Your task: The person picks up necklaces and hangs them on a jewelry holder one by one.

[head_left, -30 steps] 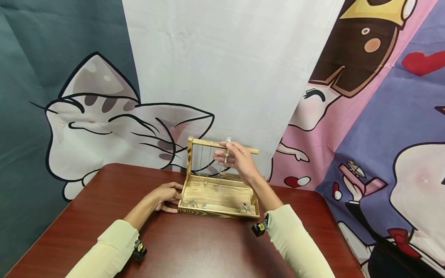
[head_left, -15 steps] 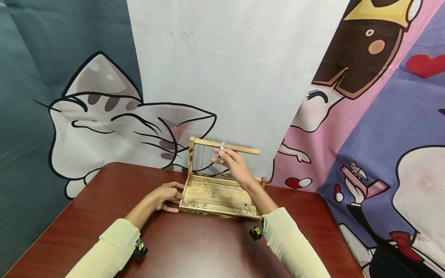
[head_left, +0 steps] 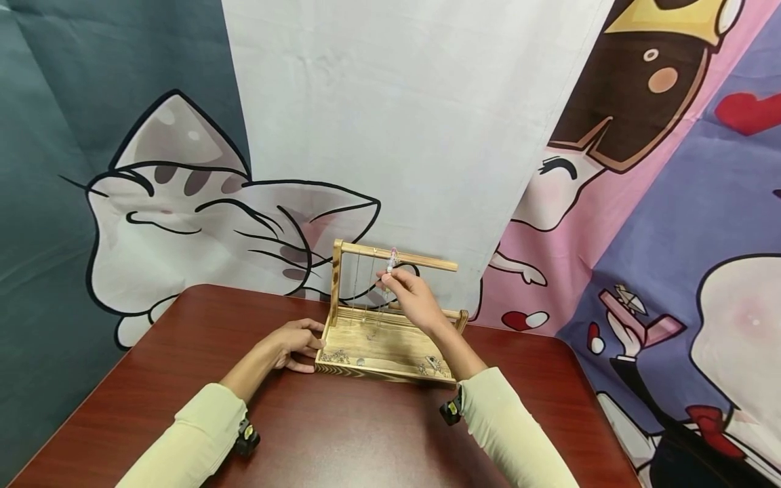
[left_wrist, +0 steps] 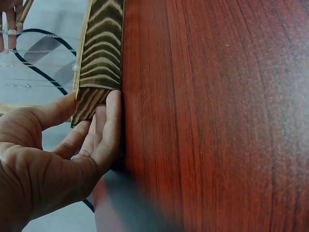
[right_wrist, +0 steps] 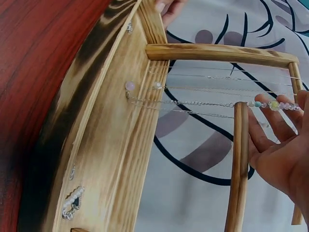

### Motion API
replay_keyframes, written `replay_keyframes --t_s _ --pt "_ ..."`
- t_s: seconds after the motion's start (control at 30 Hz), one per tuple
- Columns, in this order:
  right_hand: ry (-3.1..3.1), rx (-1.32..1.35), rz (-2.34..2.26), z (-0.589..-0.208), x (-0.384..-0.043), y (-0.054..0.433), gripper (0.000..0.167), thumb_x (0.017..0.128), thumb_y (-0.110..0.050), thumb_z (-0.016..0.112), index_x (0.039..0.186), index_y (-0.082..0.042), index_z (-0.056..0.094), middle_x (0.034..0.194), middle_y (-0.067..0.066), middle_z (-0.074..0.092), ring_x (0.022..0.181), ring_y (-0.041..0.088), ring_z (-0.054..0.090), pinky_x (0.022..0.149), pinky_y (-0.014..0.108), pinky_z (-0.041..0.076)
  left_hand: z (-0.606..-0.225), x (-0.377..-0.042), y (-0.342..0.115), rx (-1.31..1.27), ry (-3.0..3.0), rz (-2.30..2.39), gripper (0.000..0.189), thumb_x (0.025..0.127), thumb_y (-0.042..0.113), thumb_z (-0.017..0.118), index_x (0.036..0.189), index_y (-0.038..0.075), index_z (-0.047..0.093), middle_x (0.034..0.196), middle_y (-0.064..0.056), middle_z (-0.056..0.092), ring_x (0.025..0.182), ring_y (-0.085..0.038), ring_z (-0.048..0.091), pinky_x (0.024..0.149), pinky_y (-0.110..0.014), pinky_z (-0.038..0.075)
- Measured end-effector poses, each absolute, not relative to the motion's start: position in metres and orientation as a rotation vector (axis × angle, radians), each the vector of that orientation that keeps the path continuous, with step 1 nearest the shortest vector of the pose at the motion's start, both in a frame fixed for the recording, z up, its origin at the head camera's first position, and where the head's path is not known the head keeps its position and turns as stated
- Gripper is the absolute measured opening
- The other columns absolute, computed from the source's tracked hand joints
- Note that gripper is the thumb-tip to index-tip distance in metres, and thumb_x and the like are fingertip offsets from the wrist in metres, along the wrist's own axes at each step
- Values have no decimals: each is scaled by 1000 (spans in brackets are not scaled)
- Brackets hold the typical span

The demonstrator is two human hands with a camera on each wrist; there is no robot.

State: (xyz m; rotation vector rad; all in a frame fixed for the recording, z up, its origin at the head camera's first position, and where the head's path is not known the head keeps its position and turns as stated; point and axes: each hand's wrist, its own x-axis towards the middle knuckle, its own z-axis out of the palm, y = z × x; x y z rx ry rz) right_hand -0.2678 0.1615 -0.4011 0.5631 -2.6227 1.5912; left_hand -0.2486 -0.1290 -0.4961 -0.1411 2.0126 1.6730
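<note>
My left hand (head_left: 295, 346) grips the left front corner of a wooden jewelry stand (left_wrist: 102, 58), thumb at the upper edge and fingers along its end and underside. With its fingertips, my right hand (head_left: 415, 298) holds a beaded necklace (head_left: 392, 259) at the stand's top bar (head_left: 430, 261). The necklace's coloured beads (right_wrist: 274, 105) run past the fingers in the right wrist view, and its chain (right_wrist: 193, 103) hangs toward the tray. Farther left on the bar, thin necklaces (head_left: 355, 285) hang down. Part of the bar is behind the right hand and beads.
In the stand's tray (head_left: 390, 337), a heap of small chains (head_left: 334, 356) lies at front left. A beaded bracelet (right_wrist: 73, 200) is near the other end. The red-brown table (head_left: 342, 434) backs onto a printed cloth (head_left: 415, 135).
My right hand has moved lower and slightly left, its fingers closer together, with the beads now standing up against the bar. My left hand keeps its hold on the stand.
</note>
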Motion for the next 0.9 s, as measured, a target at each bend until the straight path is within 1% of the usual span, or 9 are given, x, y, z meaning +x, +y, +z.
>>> replay_keyframes --t_s 0.13,0.2,0.33,0.4,0.53,0.6,0.63,0.67,0.9 --pt "-2632 560 1540 -401 -267 159 40 119 -40 56 129 -9 79 150 9 75 149 31 65 117 58 56 -496 -248 -129 -143 2013 1674 56 107 4 67 160 3 49 126 -21 72 116 -32 71 82 -47 71" --pt "-2626 550 1518 -401 -268 159 36 119 -39 58 126 -10 79 151 7 75 148 31 66 114 55 58 -495 -247 -129 -145 2012 1677 55 106 4 66 159 3 49 125 -21 73 116 -32 71 82 -46 71" --pt "-2628 522 1501 -403 -268 160 37 118 -37 60 133 -9 78 152 9 74 143 31 70 106 47 58 -495 -246 -129 -145 2010 1683 55 107 3 66 159 2 49 123 -21 74 113 -31 73 81 -46 71" --pt "-2639 496 1493 -404 -267 162 42 118 -39 60 140 -7 75 147 11 77 125 28 75 98 43 57 -495 -246 -129 -144 2009 1685 55 106 3 66 158 2 49 123 -21 74 113 -30 73 81 -46 71" --pt "-2655 437 1470 -406 -265 165 50 117 -41 60 151 -6 70 139 14 79 116 28 75 104 47 62 -495 -246 -129 -143 2011 1684 55 106 3 67 159 2 49 123 -21 74 113 -31 73 81 -46 71" --pt "-2652 417 1466 -407 -264 166 51 116 -41 62 152 -6 69 137 16 80 123 32 77 110 53 63 -495 -247 -129 -143 2013 1682 55 106 4 67 159 2 49 124 -21 74 114 -31 73 81 -46 71" --pt "-2650 406 1464 -407 -264 166 52 116 -41 62 153 -6 68 142 14 79 132 34 75 115 56 61 -495 -247 -129 -143 2014 1681 55 107 4 67 159 2 49 124 -21 74 114 -31 73 81 -46 71" --pt "-2646 399 1468 -408 -264 167 52 116 -42 62 153 -6 68 143 14 79 133 34 75 116 57 60 -495 -247 -129 -143 2014 1681 55 107 4 67 159 2 49 124 -21 74 114 -31 73 81 -46 71" --pt "-2586 352 1464 -413 -259 172 45 114 -43 65 148 -15 74 142 7 80 133 30 75 116 57 59 -495 -246 -129 -143 2010 1686 55 106 3 67 159 2 50 123 -20 74 114 -31 74 80 -45 71"
